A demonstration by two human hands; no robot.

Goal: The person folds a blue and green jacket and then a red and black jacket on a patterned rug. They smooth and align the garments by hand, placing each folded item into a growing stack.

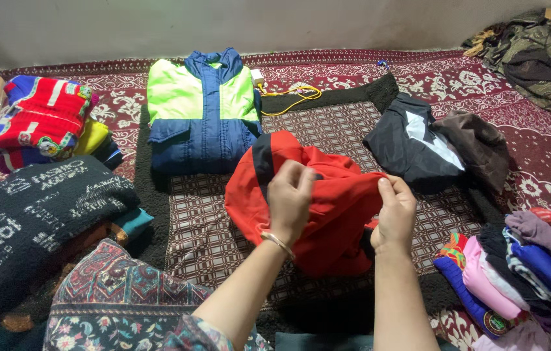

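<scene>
**Red garment bunched in both hands over the checked mat**

Head view: the left hand (290,198) and right hand (394,211) each pinch the crumpled red garment (327,208), held just above the checked mat (207,227). Only thin folds are pinched, so I judge one could slip free and the cloth would slump into a heap. Counted: one red garment, one folded green-and-blue jacket (203,110) beyond it, one black jacket (412,146) to the right, and two folded stacks, one on the left (35,214) and one on the right (516,273).

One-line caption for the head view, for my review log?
Both hands, left hand and right hand, hold a red jacket over a checkered mat, folded clothes stacked around.
</scene>
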